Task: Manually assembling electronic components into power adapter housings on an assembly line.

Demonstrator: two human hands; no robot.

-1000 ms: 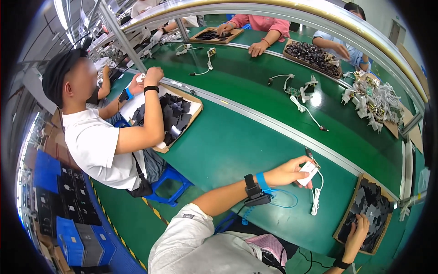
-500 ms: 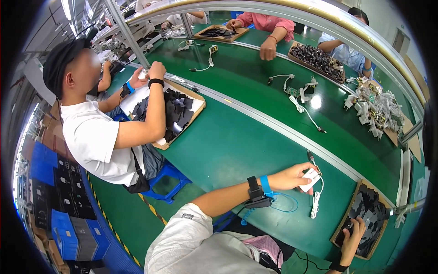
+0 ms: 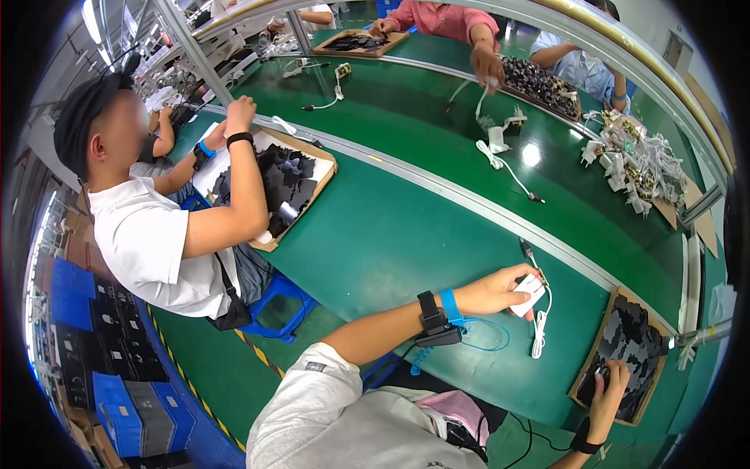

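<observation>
My left hand [image 3: 497, 294], with a blue wrist strap, pinches a white plastic adapter housing [image 3: 529, 295] above the green bench. Its white cable [image 3: 538, 336] hangs beside it in a tied bundle, and a dark plug end [image 3: 526, 248] points toward the metal rail. At the right, my right hand [image 3: 609, 391] reaches into a shallow cardboard tray [image 3: 577, 388] of thin black pieces [image 3: 631, 344]. Its fingers are curled together at the near left part of the pile; what lies between them is hard to make out.
A metal rail [image 3: 437, 188] divides my bench from a green belt carrying an adapter with cable [image 3: 498, 144]. Adapter parts [image 3: 637, 168] are heaped at the far right. A co-worker [image 3: 148, 227] sits at the left by another tray [image 3: 332, 166]; others work across the belt.
The view has shifted slightly. My left hand still holds the adapter housing and my right hand stays in the tray. Across the belt, a co-worker's hand has moved to a cable.
</observation>
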